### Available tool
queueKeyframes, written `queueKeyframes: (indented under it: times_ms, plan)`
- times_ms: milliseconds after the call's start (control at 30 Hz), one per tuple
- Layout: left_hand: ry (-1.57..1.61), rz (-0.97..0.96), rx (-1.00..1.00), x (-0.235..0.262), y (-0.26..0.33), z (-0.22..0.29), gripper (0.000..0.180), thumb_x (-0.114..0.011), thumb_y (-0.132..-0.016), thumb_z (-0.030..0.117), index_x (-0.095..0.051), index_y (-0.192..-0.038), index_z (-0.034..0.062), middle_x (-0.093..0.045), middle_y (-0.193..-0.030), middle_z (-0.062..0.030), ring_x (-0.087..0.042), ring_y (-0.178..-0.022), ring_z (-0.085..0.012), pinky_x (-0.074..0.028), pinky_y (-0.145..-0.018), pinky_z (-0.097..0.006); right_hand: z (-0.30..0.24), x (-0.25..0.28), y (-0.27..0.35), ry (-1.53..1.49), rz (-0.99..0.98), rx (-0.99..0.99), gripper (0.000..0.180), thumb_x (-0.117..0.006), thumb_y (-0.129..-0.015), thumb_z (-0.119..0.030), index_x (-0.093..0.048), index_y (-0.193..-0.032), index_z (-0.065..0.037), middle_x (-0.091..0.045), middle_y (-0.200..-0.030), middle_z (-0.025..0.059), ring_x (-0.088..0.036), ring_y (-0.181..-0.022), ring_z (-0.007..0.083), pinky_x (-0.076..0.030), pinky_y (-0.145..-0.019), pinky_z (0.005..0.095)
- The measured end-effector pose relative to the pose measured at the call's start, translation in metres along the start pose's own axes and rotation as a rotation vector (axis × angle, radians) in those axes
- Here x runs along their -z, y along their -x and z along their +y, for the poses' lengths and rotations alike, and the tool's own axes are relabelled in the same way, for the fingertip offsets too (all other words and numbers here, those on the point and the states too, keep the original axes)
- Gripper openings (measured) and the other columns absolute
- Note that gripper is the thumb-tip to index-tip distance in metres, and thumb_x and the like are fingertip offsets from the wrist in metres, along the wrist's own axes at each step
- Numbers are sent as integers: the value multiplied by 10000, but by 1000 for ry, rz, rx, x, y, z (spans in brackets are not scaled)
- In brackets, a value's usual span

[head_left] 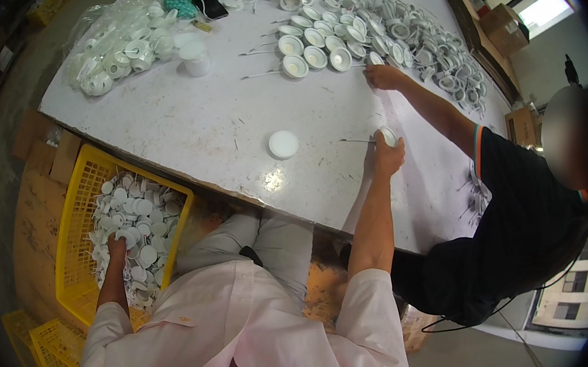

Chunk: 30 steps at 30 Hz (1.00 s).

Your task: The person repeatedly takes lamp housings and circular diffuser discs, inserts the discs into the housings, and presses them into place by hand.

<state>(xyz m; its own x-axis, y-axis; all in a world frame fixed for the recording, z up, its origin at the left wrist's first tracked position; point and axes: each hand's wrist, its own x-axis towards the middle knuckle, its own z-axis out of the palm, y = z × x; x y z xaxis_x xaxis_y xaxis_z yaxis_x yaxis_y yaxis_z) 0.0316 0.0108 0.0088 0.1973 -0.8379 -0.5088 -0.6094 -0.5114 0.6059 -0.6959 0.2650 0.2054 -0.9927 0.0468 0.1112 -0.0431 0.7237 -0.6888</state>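
My right hand (391, 157) is over the table and closed round a small white round lamp fitting (389, 135). A thin wire (355, 140) sticks out from the fitting to the left. Down at the left, my left hand (117, 248) reaches into a yellow plastic basket (70, 271) heaped with white round pieces (143, 208). Its fingers are closed on a white disc (127, 237) at the top of the heap. A white round cover (283, 144) lies by itself on the table, left of my right hand.
A co-worker in a dark shirt (520, 217) stands at the right, a hand (384, 77) at the rows of white lamp fittings (316, 56). Clear bags of white parts (126, 51) and a stack of white discs (195, 56) are at the table's far left. Yellow crates (57, 348) stand lower left.
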Motion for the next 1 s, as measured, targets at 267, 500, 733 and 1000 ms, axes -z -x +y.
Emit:
queueKeyframes:
  times_ms: [267, 500, 733, 1000]
  plan:
    - [204, -259, -252, -45, 51, 74, 231, -621, -835, 124, -634, -1025, -6, -662, -931, -91, -636, -811, -178, -514, -714, -281, 2, 9, 67, -248, -22, 240, 845, -785, -670, -290, -392, -1359, 1, -439, -1348, 205, -408, -1266, 324, -336, -1049, 410]
    - [356, -1051, -717, -128, 259, 288, 580, -612, -799, -44, -374, -1327, -13, -484, -1326, -152, -516, -1191, -249, -453, -951, -344, -46, 37, 192, -426, -358, 411, 882, -771, -692, -79, -278, -1418, 0, -384, -1394, 209, -425, -1255, 285, -350, -1039, 359]
    - [154, -1077, -786, -170, 282, 319, 723, -646, -731, -95, -335, -1370, 40, -496, -1289, -110, -496, -1194, -204, -462, -941, -323, -56, 33, 253, -678, -808, 349, 863, -747, -694, -58, -280, -1418, 0, -423, -1353, 182, -474, -1187, 260, -397, -991, 355]
    - [281, -941, -592, -141, 270, 294, 682, -725, -736, -19, -389, -1326, 51, -609, -983, -45, -591, -703, -91, -493, -545, -233, -58, -12, 188, -465, -539, 338, 487, -724, -761, -170, -571, -1194, -8, -607, -1037, 115, -588, -870, 180, -486, -745, 310]
